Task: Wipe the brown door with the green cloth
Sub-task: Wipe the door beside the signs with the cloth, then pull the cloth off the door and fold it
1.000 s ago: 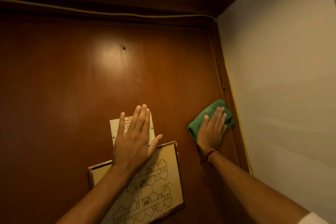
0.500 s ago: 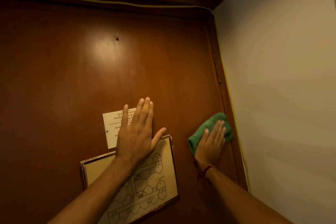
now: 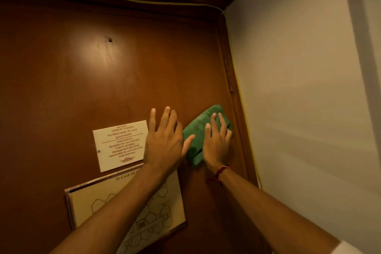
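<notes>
Your right hand (image 3: 217,142) lies flat with spread fingers on the folded green cloth (image 3: 196,140), pressing it to the smooth brown wooden door (image 3: 103,88) near the hinge side, while your open left hand (image 3: 164,140) rests just beside it.

Upper half of the glossy brown wooden door (image 3: 86,80) is bare, save one small dark hole (image 3: 110,40). Lower left is obstructed by a white printed notice card (image 3: 119,146) and, below it, a framed beige floor-plan sign (image 3: 99,202). The right edge is bounded by the frame and white wall (image 3: 305,109).
</notes>
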`<act>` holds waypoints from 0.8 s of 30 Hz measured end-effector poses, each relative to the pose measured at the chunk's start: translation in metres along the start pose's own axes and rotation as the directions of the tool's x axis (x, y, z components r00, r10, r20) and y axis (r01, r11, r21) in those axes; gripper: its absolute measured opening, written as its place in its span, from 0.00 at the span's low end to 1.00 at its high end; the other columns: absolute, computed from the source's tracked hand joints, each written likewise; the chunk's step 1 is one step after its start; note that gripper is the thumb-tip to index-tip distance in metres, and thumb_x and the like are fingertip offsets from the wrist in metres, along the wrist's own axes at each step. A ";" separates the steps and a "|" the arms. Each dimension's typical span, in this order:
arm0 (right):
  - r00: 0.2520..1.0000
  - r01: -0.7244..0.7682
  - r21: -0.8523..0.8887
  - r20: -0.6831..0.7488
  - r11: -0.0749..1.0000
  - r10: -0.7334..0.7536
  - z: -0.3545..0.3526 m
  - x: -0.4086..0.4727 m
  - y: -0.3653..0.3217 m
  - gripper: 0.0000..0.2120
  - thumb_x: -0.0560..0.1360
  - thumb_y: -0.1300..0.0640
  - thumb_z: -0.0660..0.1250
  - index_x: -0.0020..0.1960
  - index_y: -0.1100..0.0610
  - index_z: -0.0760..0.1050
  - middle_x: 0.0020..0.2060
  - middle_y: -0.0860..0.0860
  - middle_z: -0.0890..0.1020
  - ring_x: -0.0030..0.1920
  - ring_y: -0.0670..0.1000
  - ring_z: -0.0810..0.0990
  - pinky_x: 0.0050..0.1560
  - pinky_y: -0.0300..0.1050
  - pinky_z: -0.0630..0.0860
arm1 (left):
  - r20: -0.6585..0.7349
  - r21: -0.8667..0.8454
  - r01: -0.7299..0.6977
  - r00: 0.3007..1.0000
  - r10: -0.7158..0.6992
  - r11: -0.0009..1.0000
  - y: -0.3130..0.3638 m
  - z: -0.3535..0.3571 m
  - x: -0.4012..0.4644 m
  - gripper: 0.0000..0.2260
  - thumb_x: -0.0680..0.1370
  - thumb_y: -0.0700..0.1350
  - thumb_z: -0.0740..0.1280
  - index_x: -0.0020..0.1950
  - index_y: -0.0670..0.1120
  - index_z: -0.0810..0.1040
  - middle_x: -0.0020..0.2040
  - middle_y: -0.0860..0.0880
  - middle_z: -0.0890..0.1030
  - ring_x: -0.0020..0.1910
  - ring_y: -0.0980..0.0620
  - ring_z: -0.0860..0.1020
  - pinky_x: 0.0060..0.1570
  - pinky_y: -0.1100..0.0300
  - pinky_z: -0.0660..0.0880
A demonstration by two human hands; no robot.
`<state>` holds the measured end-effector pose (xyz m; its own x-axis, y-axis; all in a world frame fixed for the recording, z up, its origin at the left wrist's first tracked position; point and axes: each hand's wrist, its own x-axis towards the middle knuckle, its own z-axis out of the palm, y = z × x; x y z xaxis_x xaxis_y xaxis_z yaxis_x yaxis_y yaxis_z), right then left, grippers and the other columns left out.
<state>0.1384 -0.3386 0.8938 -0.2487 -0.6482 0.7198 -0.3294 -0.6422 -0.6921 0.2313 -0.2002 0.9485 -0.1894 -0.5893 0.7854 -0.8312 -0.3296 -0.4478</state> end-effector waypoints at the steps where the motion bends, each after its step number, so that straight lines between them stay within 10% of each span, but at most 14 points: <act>1: 1.000 0.027 0.023 0.007 0.999 -0.027 -0.006 0.004 0.004 0.23 0.84 0.47 0.55 0.79 0.47 0.65 0.79 0.47 0.63 0.72 0.55 0.65 0.71 0.49 0.65 | 0.023 -0.001 -0.005 1.000 0.005 1.000 0.008 0.000 0.003 0.32 0.81 0.64 0.49 0.65 0.40 0.77 0.76 0.38 0.69 0.80 0.40 0.61 0.79 0.34 0.48; 5: 0.987 0.080 0.226 0.115 0.971 -0.109 -0.035 0.024 0.027 0.22 0.79 0.58 0.69 0.72 0.53 0.73 0.72 0.55 0.64 0.70 0.54 0.68 0.73 0.46 0.69 | 0.117 -0.051 -0.017 0.993 0.023 0.999 0.045 -0.004 0.010 0.18 0.79 0.53 0.63 0.62 0.41 0.76 0.70 0.40 0.71 0.76 0.40 0.64 0.79 0.35 0.53; 9: 0.944 -0.287 0.432 0.280 0.855 0.176 -0.067 0.033 0.061 0.40 0.73 0.64 0.74 0.79 0.52 0.59 0.74 0.56 0.67 0.67 0.57 0.75 0.61 0.48 0.79 | 0.084 -0.333 0.021 0.996 0.007 0.943 0.079 -0.006 0.012 0.12 0.80 0.46 0.62 0.62 0.44 0.72 0.60 0.44 0.75 0.58 0.45 0.75 0.62 0.46 0.75; 17: 0.593 -0.793 0.536 0.573 0.288 0.566 -0.133 -0.084 0.204 0.23 0.78 0.56 0.64 0.70 0.65 0.75 0.67 0.64 0.79 0.67 0.66 0.78 0.72 0.65 0.71 | 0.296 -0.848 0.319 0.947 -0.120 0.423 0.179 0.050 -0.075 0.07 0.78 0.46 0.68 0.54 0.50 0.74 0.53 0.50 0.78 0.51 0.50 0.77 0.47 0.52 0.76; 20: 0.463 -0.886 0.312 0.546 0.343 0.698 -0.162 -0.176 0.274 0.18 0.80 0.55 0.66 0.66 0.64 0.79 0.61 0.63 0.84 0.60 0.62 0.84 0.65 0.59 0.79 | 0.556 -0.788 0.550 0.829 -0.064 0.277 0.235 0.103 -0.164 0.08 0.75 0.45 0.71 0.52 0.48 0.77 0.52 0.48 0.82 0.52 0.46 0.79 0.51 0.52 0.76; 24: 0.267 -0.957 0.024 0.465 0.290 0.844 -0.211 -0.348 0.369 0.19 0.81 0.61 0.65 0.69 0.69 0.74 0.64 0.67 0.80 0.59 0.62 0.82 0.60 0.53 0.80 | 0.879 -0.477 0.860 0.473 0.063 0.181 0.320 0.157 -0.331 0.15 0.72 0.42 0.75 0.57 0.47 0.78 0.52 0.48 0.81 0.55 0.43 0.80 0.50 0.55 0.75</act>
<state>-0.0890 -0.2633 0.3995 0.0786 -0.9056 -0.4169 0.1647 0.4242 -0.8904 0.1096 -0.2261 0.4782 0.3174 -0.9478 -0.0318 -0.5629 -0.2152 0.7980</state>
